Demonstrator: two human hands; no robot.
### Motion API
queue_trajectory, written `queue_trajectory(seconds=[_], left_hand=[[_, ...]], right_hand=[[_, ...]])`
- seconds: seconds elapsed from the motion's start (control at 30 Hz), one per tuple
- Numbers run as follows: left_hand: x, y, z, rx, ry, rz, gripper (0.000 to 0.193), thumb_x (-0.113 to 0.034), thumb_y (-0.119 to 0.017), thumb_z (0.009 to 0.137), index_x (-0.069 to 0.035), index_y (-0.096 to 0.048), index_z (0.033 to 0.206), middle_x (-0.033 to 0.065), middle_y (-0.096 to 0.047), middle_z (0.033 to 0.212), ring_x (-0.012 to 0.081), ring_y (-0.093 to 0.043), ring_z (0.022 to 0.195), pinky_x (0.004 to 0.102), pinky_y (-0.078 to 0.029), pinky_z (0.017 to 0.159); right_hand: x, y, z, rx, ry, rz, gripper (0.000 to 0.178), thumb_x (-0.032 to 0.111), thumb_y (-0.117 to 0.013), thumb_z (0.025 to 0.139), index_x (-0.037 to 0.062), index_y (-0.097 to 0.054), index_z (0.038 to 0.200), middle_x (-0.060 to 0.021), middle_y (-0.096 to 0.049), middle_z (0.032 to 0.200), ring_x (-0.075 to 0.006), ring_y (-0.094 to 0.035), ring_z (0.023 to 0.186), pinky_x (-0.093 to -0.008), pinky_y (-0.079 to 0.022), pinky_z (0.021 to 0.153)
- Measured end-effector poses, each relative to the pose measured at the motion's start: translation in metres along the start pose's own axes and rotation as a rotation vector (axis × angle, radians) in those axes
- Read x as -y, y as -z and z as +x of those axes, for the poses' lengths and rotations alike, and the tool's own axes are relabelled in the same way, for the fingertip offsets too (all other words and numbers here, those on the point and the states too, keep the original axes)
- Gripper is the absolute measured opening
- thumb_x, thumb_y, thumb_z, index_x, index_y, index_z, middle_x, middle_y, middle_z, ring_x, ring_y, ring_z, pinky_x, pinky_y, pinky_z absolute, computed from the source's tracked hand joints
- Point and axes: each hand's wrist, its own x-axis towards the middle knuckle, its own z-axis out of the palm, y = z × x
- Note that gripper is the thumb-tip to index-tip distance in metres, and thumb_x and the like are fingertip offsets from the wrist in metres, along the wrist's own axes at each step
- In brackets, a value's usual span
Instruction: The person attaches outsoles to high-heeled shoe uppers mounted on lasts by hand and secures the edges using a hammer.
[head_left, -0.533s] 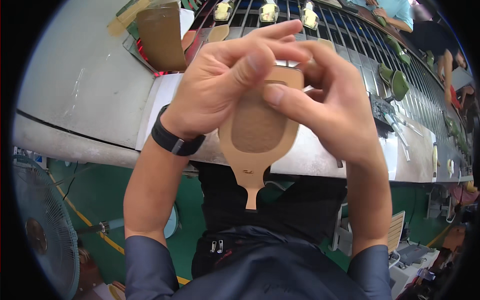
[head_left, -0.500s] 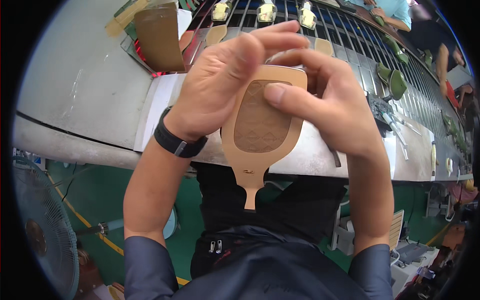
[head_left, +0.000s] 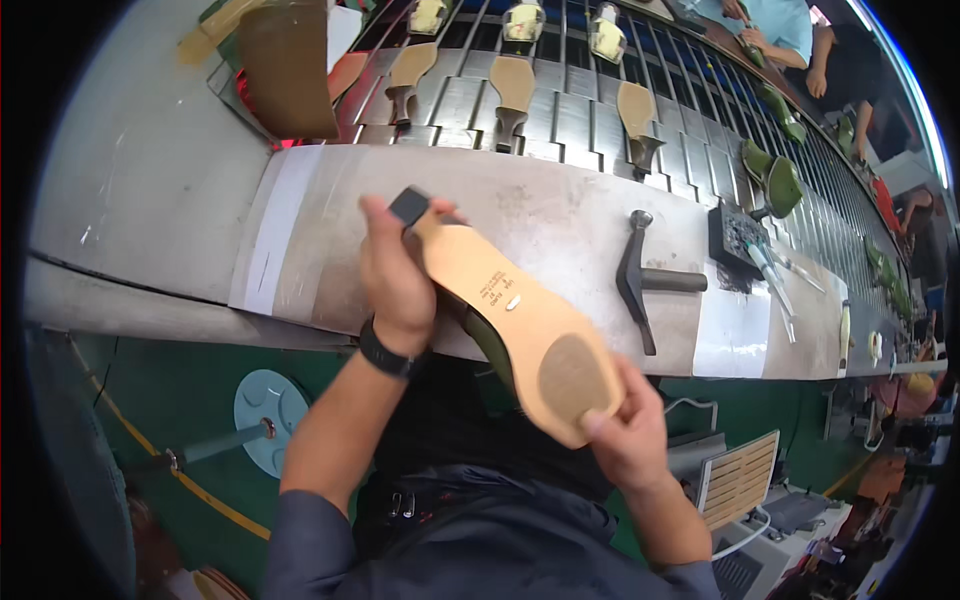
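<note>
While the shoe (head_left: 465, 262) hangs sole-up over the near edge of the bench (head_left: 520, 190), slanting from its dark heel (head_left: 408, 205) at far left to its toe at near right, both hands have hold of it. The left hand (head_left: 398, 290) is half closed around the heel end, thumb up on the left and fingertips showing on the right; the right hand (head_left: 632, 435) pinches the toe, thumb by the darker oval patch (head_left: 572, 372), its other fingers partly hidden. The step in hand looks like turning or inspecting the sole. The next move seems to call for support at both ends and care around the hammer (head_left: 632, 275) lying to the right, short of the metal conveyor (head_left: 690, 135).
</note>
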Motion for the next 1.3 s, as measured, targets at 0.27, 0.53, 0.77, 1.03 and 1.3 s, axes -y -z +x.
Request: queue_trajectory(seconds=[0.27, 0.53, 0.77, 1.03, 1.3], left_hand=[[-0.02, -0.025, 0.024, 0.718, -0.384, 0.441, 0.094, -0.071, -0.019, 0.11, 0.005, -0.073, 0.104, 0.0146, -0.071, 0.1, 0.0235, -0.067, 0.092, 0.036, -0.051, 0.087], [-0.016, -0.021, 0.022, 0.606, -0.264, 0.416, 0.112, -0.089, -0.011, 0.098, 0.004, -0.073, 0.103, 0.0132, -0.07, 0.103, 0.0204, -0.067, 0.095, 0.0345, -0.053, 0.088], [-0.026, -0.025, 0.028, 0.718, -0.337, 0.513, 0.114, -0.089, -0.008, 0.097, 0.003, -0.074, 0.101, 0.0141, -0.071, 0.099, 0.0215, -0.067, 0.092, 0.0346, -0.053, 0.085], [-0.03, -0.025, 0.03, 0.756, -0.343, 0.524, 0.111, -0.089, -0.011, 0.098, 0.003, -0.073, 0.1, 0.0138, -0.071, 0.097, 0.0216, -0.065, 0.089, 0.0345, -0.051, 0.081], [-0.033, -0.028, 0.034, 0.807, -0.321, 0.47, 0.106, -0.086, -0.017, 0.101, 0.004, -0.073, 0.1, 0.0131, -0.07, 0.098, 0.0204, -0.064, 0.088, 0.0334, -0.05, 0.082]], right_hand=[[0.074, -0.049, 0.068, 0.118, 0.763, -1.136, 0.063, 0.003, -0.088, 0.075, 0.0022, -0.067, 0.135, -0.0099, -0.066, 0.088, -0.0251, -0.066, 0.075, -0.0371, -0.053, 0.065], [0.077, -0.056, 0.096, 0.265, 1.285, -1.242, 0.044, -0.004, -0.078, 0.064, -0.0045, -0.075, 0.107, -0.0077, -0.066, 0.083, -0.0216, -0.064, 0.066, -0.0327, -0.052, 0.056], [0.053, -0.049, 0.115, 0.253, 1.403, -1.186, 0.046, 0.0, -0.077, 0.065, -0.0072, -0.074, 0.11, -0.0089, -0.067, 0.086, -0.0217, -0.064, 0.067, -0.032, -0.053, 0.056], [0.05, -0.05, 0.119, 0.276, 1.384, -1.188, 0.049, 0.005, -0.074, 0.063, -0.0077, -0.073, 0.11, -0.009, -0.067, 0.088, -0.0221, -0.065, 0.07, -0.0322, -0.054, 0.057], [0.052, -0.052, 0.127, 0.286, 1.472, -1.228, 0.046, 0.006, -0.074, 0.063, -0.0068, -0.073, 0.108, -0.0083, -0.066, 0.088, -0.0212, -0.063, 0.07, -0.0317, -0.053, 0.057]])
